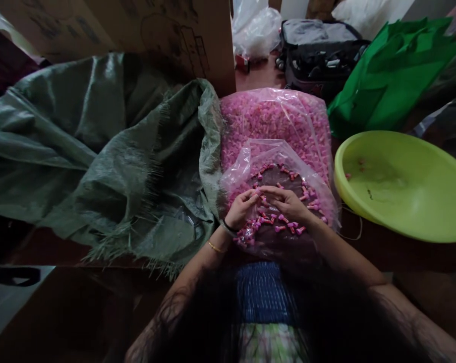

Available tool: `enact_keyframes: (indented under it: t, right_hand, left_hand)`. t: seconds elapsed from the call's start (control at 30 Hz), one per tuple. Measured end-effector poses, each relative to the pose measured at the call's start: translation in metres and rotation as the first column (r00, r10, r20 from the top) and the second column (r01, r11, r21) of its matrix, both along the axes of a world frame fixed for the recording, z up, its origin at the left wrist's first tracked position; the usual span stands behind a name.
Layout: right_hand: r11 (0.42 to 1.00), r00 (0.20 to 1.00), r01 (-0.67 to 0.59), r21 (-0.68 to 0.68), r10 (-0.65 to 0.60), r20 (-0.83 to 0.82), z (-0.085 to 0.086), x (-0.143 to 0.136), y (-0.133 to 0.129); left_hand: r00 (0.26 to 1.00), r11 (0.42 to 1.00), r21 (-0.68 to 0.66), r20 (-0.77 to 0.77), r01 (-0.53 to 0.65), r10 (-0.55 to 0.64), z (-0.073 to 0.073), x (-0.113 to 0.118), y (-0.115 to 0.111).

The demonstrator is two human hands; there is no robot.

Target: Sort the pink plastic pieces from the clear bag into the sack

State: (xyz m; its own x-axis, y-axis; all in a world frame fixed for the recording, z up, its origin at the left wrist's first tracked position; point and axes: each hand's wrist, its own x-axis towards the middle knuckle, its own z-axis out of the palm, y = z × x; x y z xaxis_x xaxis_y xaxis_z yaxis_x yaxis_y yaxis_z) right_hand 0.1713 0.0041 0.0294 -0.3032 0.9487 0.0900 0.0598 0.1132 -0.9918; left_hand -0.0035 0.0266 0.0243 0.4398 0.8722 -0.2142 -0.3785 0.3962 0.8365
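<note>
Both hands (266,201) over pink pieces (277,222) in clear bag (246,156)

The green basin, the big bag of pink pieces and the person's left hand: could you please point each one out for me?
green basin (420,222), head view, on its near rim.
big bag of pink pieces (277,118), head view, on its upper face.
left hand (242,209), head view, on the hand's back.

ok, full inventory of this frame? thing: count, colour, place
small plastic pieces: many, pink, loose on open bag under the hands
clear bag: one, full of pink pieces, centre
woven sack: one, grey-green, left
basin: one, lime green, right, few pieces inside
cloth bag: one, green, upper right
case: one, dark, top centre
cardboard box: one, brown, top left
left hand: fingertips meeting right hand over the pieces
</note>
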Motion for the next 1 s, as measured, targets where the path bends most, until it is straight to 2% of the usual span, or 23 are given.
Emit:
enact_keyframes:
  t: [0.07,0.13,0.33,0.47,0.57,0.67,0.73,0.8,0.87,0.93,1.0]
  right_hand:
    - [0.994,0.993,0.106,-0.037,-0.108,-0.053,-0.006,-0.008,-0.004]
    - [0.978,0.977,0.207,-0.04,-0.208,-0.039,-0.009,-0.017,-0.012]
    - [0.953,0.951,0.301,-0.041,-0.296,0.091,-0.009,-0.026,-0.023]
    - [0.936,0.938,0.347,-0.064,-0.347,0.017,-0.01,-0.016,-0.016]
    - [0.91,0.912,0.394,-0.127,-0.405,-0.072,-0.013,-0.007,-0.007]
    - [0.895,0.89,0.411,-0.176,-0.435,-0.136,-0.017,-0.01,-0.003]
    - [0.894,0.889,0.429,-0.132,-0.443,-0.111,-0.019,-0.021,-0.006]
    - [0.895,0.894,0.442,-0.058,-0.445,-0.053,-0.021,-0.031,-0.01]
    - [0.902,0.901,0.431,-0.039,-0.432,-0.04,-0.023,-0.032,-0.012]
    - [0.915,0.914,0.375,-0.148,-0.392,-0.105,-0.024,-0.023,-0.009]
    - [0.911,0.92,0.268,-0.312,-0.338,-0.197,-0.022,-0.005,-0.004]
  left_hand:
    - [0.984,0.993,-0.116,0.171,-0.036,0.055,-0.001,0.004,0.001]
    - [0.955,0.982,-0.177,0.271,-0.072,0.119,-0.001,0.004,0.002]
    - [0.92,0.943,-0.314,0.33,-0.107,0.214,0.003,0.008,-0.005]
    - [0.897,0.914,-0.376,0.335,-0.152,0.287,0.007,0.007,-0.004]
    - [0.906,0.93,-0.305,0.3,-0.203,0.297,0.003,0.002,-0.002]
    - [0.945,0.962,-0.19,0.224,-0.198,0.239,-0.008,0.006,-0.004]
    - [0.966,0.968,-0.178,0.158,-0.178,0.207,-0.016,0.013,-0.007]
    - [0.969,0.965,-0.169,0.116,-0.198,0.219,-0.021,0.02,-0.01]
    - [0.961,0.962,-0.141,0.112,-0.235,0.252,-0.023,0.021,-0.01]
    - [0.97,0.971,-0.126,0.113,-0.201,0.215,-0.021,0.016,-0.007]
    - [0.989,0.987,-0.127,0.099,-0.098,0.111,-0.018,0.009,-0.005]
